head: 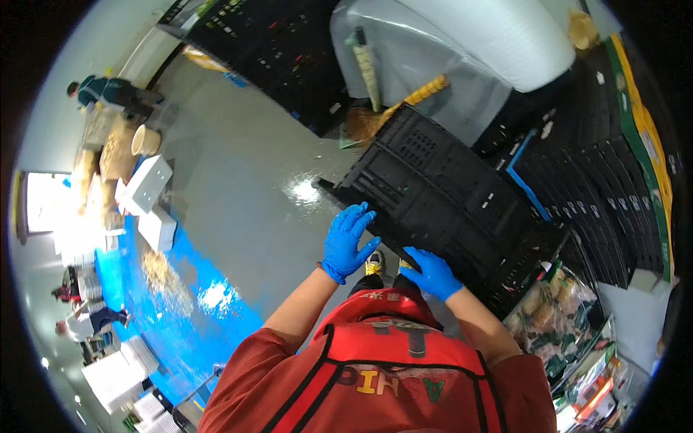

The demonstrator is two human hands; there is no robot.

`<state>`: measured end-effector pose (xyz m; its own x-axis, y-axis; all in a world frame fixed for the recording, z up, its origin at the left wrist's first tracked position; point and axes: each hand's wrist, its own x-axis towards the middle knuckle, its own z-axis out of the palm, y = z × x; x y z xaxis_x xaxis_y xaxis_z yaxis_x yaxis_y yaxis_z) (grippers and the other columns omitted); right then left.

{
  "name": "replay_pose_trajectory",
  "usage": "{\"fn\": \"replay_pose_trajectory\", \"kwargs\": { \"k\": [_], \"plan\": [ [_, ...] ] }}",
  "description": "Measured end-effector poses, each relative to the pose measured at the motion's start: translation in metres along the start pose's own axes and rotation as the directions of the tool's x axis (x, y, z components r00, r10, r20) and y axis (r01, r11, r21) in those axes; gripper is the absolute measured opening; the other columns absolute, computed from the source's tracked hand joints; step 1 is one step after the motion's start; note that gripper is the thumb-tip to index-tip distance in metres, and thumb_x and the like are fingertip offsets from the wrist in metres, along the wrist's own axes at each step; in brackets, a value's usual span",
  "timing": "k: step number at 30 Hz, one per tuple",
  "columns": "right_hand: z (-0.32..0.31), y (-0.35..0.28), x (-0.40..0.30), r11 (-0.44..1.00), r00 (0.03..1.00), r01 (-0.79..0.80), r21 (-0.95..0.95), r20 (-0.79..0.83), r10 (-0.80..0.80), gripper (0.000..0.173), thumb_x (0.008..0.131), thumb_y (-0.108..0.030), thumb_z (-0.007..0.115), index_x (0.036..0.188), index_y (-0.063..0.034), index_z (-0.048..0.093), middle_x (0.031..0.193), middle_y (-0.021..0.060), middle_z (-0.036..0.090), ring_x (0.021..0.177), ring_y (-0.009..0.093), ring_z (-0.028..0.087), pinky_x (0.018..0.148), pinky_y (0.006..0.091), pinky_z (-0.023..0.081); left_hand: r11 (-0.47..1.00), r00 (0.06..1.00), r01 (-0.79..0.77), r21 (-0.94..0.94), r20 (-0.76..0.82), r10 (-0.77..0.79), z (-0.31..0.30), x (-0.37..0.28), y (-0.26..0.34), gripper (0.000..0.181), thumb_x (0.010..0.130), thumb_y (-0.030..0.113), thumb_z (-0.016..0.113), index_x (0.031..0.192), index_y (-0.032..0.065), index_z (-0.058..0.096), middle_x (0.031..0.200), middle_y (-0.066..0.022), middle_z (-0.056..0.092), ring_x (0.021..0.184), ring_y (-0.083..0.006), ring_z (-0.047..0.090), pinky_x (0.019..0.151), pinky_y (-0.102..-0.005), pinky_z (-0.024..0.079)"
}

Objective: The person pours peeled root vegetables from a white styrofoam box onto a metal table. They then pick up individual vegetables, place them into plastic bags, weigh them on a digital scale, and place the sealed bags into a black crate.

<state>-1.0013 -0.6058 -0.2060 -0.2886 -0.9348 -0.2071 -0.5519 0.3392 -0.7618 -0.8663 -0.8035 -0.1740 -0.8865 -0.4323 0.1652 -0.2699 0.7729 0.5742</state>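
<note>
Both of my hands wear blue disposable gloves. My left hand (pixel 349 242) is raised by the near left edge of a large black plastic crate (pixel 438 189), its fingers apart and slightly bent, with nothing seen in it. Lower and to the right, my right hand (pixel 431 272) lies at the near edge of the same crate; its fingertips meet the rim, but whether they grip it cannot be told. The crate stands tilted in the view, with slotted walls. My shoes show below the crate's edge, between my hands.
Black crates (pixel 584 189) stand stacked at the right, near a bin of plastic-wrapped goods (pixel 560 314). A large white roll of wrap (pixel 498 43) and a broom (pixel 363 127) are beyond. White foam boxes (pixel 146 184) stand at left on wet floor. Several people work far left.
</note>
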Motion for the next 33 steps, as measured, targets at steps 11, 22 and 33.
{"fn": "replay_pose_trajectory", "kwargs": {
  "k": [11, 22, 33],
  "plan": [
    [0.03, 0.192, 0.047, -0.441, 0.663, -0.213, 0.872, 0.461, 0.59, 0.053, 0.085, -0.038, 0.05, 0.123, -0.0027, 0.042, 0.12, 0.0122, 0.049, 0.111, 0.024, 0.046, 0.09, 0.0336, 0.038, 0.989, 0.995, -0.012, 0.148, 0.096, -0.003, 0.03, 0.014, 0.001, 0.022, 0.073, 0.03, 0.063, 0.085, 0.0109, 0.059, 0.098, -0.0088, 0.058, 0.106, -0.0287, 0.048, 0.098, -0.0482, 0.025],
    [-0.007, 0.18, 0.079, -0.421, 0.56, 0.45, 0.788, 0.118, 0.82, 0.033, 0.077, -0.021, 0.056, 0.105, -0.0046, 0.053, 0.104, 0.008, 0.057, 0.091, 0.025, 0.056, 0.077, 0.0364, 0.046, 0.997, 0.996, 0.079, 0.026, -0.047, -0.078, 0.052, 0.014, -0.005, 0.012, 0.069, 0.012, 0.065, 0.079, 0.0098, 0.06, 0.082, -0.0065, 0.059, 0.095, -0.0257, 0.054, 0.101, -0.0511, 0.02],
    [-0.173, 0.229, 0.081, 0.641, 0.575, -0.146, 0.754, -0.462, 0.675, 0.021, 0.08, -0.013, 0.054, 0.097, -0.002, 0.061, 0.088, 0.0086, 0.064, 0.08, 0.015, 0.058, 0.072, 0.0268, 0.045, 0.994, 0.994, 0.097, -0.055, -0.054, -0.1, 0.052, 0.013, -0.011, 0.01, 0.067, 0.011, 0.066, 0.07, 0.0082, 0.057, 0.082, -0.0059, 0.06, 0.094, -0.0258, 0.055, 0.101, -0.0546, 0.018]
  ]
}}
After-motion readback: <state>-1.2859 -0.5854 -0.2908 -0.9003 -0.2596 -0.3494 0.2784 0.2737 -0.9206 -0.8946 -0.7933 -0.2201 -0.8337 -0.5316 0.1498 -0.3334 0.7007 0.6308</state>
